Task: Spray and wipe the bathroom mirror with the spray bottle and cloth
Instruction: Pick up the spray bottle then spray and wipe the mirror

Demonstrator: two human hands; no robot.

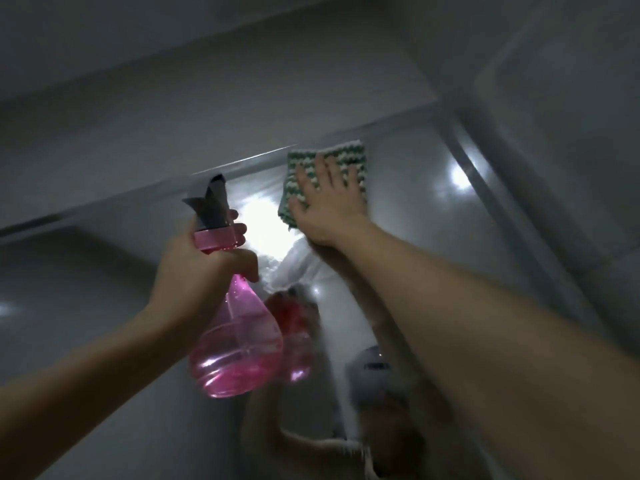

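Observation:
My left hand grips the neck of a pink spray bottle with a grey trigger head, held up close to the mirror. The bottle is see-through and holds pink liquid. My right hand lies flat, fingers spread, pressing a green and white cloth against the mirror near its top edge. The glass reflects both arms, the bottle and a bright light.
A pale frame runs down the mirror's right side, with grey wall beyond it. Above the mirror's top edge is more grey wall. The scene is dim and blurred.

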